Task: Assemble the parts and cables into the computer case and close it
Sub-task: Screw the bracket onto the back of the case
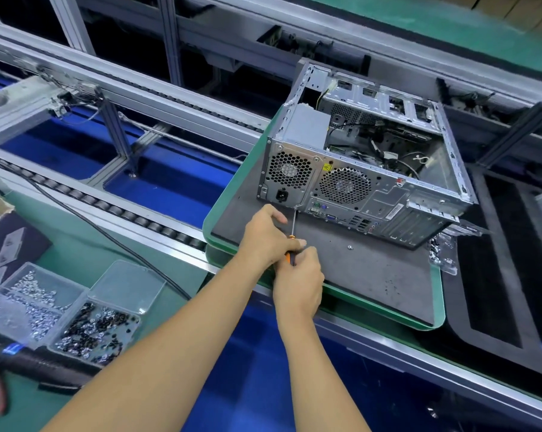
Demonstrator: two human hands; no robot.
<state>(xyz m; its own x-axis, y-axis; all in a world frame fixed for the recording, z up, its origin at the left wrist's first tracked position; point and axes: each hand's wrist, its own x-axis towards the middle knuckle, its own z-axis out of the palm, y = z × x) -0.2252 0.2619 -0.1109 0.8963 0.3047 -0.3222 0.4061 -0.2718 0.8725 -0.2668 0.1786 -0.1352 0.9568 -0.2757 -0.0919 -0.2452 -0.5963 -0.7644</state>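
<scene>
A grey computer case (372,188) lies on its side on a dark mat (372,269), its top side open and cables showing inside. Its rear panel with two fan grilles faces me. My right hand (297,275) grips the orange-and-black handle of a screwdriver (293,232). The thin shaft runs up to a screw at the lower edge of the power supply on the rear panel. My left hand (265,235) curls around the upper part of the handle and shaft. A single loose screw (350,247) lies on the mat to the right of my hands.
A clear tray (76,310) at lower left holds silver and black screws. A black cable (114,241) crosses the green bench beside a roller conveyor rail (123,210). A metal bracket (441,251) lies by the case's right corner. Another dark pallet (497,260) sits at the right.
</scene>
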